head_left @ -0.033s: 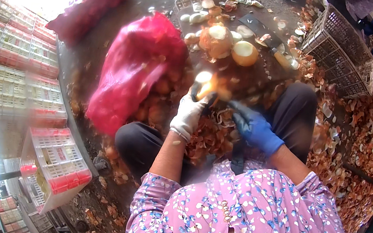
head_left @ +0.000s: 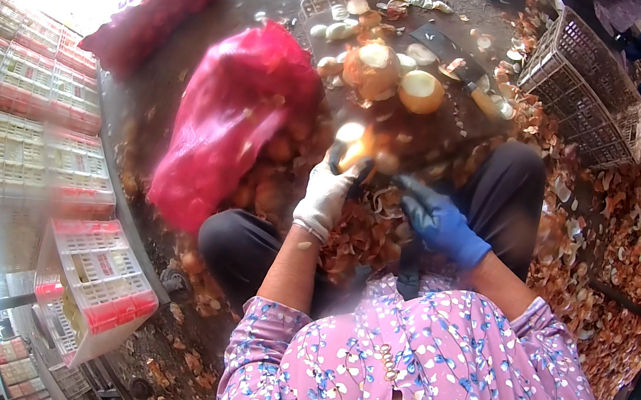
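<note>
My left hand, in a white glove with dark fingertips, is closed around an onion with a bright, pale cut top. Just right of it is my right hand, in a blue glove with darker fingers; the fingers stretch left toward the onion, and I see nothing held in them. Glare and blur soften the outlines there. Beyond the hands sit a large brown onion with a cut top and a smooth yellow-brown one. A knife with a wide dark blade lies behind them.
A pink mesh sack of onions stands at my left, another sack farther back. A plastic crate is at the far right. Onion skins litter the floor; stacked pale crates line the left. Another person's legs show beyond.
My right hand has drawn back very slightly to the right, away from the onion. My left hand keeps its hold with almost no movement.
</note>
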Available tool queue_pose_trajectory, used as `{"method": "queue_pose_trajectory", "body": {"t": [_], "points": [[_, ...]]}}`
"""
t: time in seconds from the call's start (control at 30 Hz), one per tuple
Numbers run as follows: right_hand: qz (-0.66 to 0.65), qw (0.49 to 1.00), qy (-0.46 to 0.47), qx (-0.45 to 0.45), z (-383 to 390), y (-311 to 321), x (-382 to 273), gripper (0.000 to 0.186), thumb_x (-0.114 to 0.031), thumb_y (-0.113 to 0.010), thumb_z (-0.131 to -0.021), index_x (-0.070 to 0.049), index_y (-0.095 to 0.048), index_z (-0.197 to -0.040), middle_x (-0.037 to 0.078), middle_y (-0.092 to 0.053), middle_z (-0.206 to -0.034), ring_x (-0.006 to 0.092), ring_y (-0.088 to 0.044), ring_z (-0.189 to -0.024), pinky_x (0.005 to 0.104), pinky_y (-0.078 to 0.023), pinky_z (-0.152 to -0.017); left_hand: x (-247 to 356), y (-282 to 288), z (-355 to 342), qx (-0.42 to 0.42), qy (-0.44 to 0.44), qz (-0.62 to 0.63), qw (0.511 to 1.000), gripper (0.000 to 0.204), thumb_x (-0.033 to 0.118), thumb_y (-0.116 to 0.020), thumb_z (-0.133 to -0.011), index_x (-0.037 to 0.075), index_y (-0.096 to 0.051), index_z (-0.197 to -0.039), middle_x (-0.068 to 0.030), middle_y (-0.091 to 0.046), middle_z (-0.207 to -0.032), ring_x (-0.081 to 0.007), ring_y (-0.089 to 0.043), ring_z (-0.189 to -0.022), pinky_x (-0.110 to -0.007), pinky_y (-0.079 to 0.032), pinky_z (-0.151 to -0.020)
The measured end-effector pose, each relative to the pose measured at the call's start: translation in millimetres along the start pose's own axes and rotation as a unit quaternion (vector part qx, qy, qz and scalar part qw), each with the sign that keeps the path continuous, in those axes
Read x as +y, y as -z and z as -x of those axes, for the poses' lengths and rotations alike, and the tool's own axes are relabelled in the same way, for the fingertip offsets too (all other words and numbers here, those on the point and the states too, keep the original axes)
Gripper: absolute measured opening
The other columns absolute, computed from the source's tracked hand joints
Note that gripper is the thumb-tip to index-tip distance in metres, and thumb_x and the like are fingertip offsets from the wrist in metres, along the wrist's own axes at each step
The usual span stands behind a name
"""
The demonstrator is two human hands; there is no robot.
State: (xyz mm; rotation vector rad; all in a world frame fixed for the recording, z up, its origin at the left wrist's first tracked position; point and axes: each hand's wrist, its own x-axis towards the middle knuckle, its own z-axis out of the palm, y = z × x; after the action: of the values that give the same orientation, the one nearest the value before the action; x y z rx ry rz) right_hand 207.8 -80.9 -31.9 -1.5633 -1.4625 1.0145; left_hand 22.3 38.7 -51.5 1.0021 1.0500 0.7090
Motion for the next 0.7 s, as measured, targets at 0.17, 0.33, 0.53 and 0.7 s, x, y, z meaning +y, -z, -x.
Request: {"method": "queue_pose_trajectory", "body": {"t": [0.17, 0.33, 0.53, 0.7], "points": [[0.144, 0.987, 0.066, 0.033, 4, -3, 4, 0.038, -0.020, -0.054, -0.096, -0.010, -0.055, -0.132, 0.020, -0.063, -0.120, 0.0382, -0.063, -0.105, 0.0410, -0.052, -0.089, 2, -5, 2, 0.003, 0.003, 0.011, 1.000, 0.057, 0.020, -0.078, -0.084, 0.001, -0.054, -0.132, -0.0078, -0.064, -0.117, -0.0123, -0.058, -0.100, -0.025, -0.047, -0.088], [0.161, 0.979, 0.102, 0.069, -10, -11, 4, 0.042, -0.022, -0.055, -0.095, -0.013, -0.051, -0.136, 0.019, -0.065, -0.114, 0.0385, -0.065, -0.096, 0.0427, -0.054, -0.083, 0, -5, -6, 0.009, 0.023, 0.008, 1.000, 0.055, 0.019, -0.077, -0.085, 0.000, -0.054, -0.131, -0.0074, -0.064, -0.117, -0.0123, -0.058, -0.100, -0.026, -0.046, -0.089], [0.189, 0.978, 0.052, 0.070, -35, -5, -6, 0.033, -0.025, -0.051, -0.096, -0.012, -0.062, -0.124, 0.023, -0.066, -0.094, 0.0387, -0.066, -0.078, 0.0428, -0.053, -0.068, -15, -1, -16, 0.001, -0.007, 0.009, 1.000, 0.049, 0.024, -0.078, -0.084, 0.006, -0.059, -0.126, -0.0031, -0.066, -0.108, -0.0110, -0.062, -0.089, -0.026, -0.052, -0.070], [-0.103, 0.957, -0.258, -0.086, -64, 33, -31, 0.035, -0.032, -0.057, -0.095, -0.001, -0.065, -0.111, 0.009, -0.062, -0.071, 0.0191, -0.061, -0.064, 0.0316, -0.050, -0.060, -21, 6, -17, 0.010, -0.001, -0.012, 1.000, 0.048, 0.025, -0.077, -0.084, 0.010, -0.060, -0.125, -0.0006, -0.066, -0.105, -0.0108, -0.064, -0.084, -0.025, -0.054, -0.060]]}}
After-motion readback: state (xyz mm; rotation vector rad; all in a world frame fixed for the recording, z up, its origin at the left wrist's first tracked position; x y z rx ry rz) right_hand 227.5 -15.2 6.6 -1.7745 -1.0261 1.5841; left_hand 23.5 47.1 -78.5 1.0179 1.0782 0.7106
